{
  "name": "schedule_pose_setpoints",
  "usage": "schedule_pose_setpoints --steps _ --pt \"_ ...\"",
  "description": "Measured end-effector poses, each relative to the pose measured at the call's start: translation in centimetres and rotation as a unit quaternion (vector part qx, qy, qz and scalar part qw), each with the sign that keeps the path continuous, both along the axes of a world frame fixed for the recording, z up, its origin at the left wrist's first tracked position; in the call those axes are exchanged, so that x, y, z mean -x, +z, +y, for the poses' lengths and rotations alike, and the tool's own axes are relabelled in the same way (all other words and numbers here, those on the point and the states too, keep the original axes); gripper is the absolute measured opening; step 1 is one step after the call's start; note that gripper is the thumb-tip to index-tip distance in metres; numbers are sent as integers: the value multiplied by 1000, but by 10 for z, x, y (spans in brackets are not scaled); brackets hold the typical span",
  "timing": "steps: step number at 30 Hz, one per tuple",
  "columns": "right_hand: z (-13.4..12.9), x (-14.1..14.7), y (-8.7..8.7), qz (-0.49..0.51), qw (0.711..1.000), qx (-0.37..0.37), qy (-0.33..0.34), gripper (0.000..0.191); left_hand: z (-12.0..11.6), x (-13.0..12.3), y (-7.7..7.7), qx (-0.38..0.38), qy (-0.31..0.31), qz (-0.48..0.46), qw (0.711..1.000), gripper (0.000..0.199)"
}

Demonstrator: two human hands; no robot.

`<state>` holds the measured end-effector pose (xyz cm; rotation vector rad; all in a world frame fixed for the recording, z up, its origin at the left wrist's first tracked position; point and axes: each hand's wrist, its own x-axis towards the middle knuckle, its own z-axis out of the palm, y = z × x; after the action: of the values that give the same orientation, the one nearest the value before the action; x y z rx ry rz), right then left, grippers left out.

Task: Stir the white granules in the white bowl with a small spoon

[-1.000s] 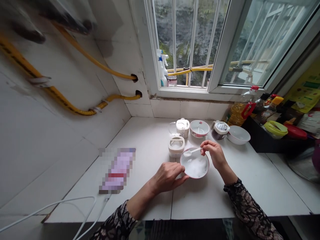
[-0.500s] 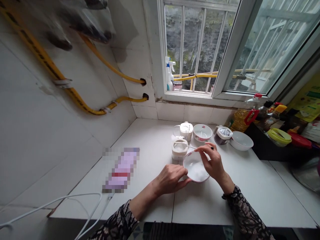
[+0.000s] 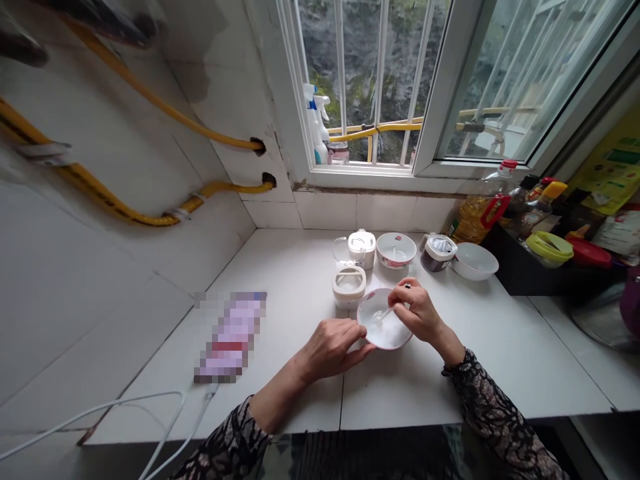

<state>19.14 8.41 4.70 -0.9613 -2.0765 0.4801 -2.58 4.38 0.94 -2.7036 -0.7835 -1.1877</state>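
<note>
Left hand (image 3: 336,343) holds the side of a small bowl (image 3: 367,308) on the white bench (image 3: 290,267), with its fingers at the rim. Right hand (image 3: 419,310) pinches a little white spoon (image 3: 385,316), and the spoon points down into the bowl, where some white stuff lies. Just behind the bowl, to the left, is a white tub (image 3: 345,299). Farther back are a flowery bowl (image 3: 395,263), a dark jar (image 3: 436,259) and a plain bowl (image 3: 475,268).

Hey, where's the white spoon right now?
In the head view, low and just right of centre, the white spoon is in the right hand, its lower end in the bowl the left hand holds.
</note>
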Motion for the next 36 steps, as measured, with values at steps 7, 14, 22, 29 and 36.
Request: schedule_pose_setpoints --steps 7,14,22,29,36 --pt "-3 5 3 83 986 142 -20 17 1 0 -1 -3 -1 -2 1000 21" --pt "3 5 3 278 906 318 -32 11 0 1 -1 3 -5 -1 1000 17" --pt "7 2 5 333 880 336 -47 10 0 1 -1 13 -18 -10 1000 16" --pt "8 2 4 364 883 291 -53 9 0 1 -3 12 -17 -13 1000 17" --pt "-3 21 -4 138 989 -19 -45 11 -1 0 -2 18 -15 -18 1000 17"
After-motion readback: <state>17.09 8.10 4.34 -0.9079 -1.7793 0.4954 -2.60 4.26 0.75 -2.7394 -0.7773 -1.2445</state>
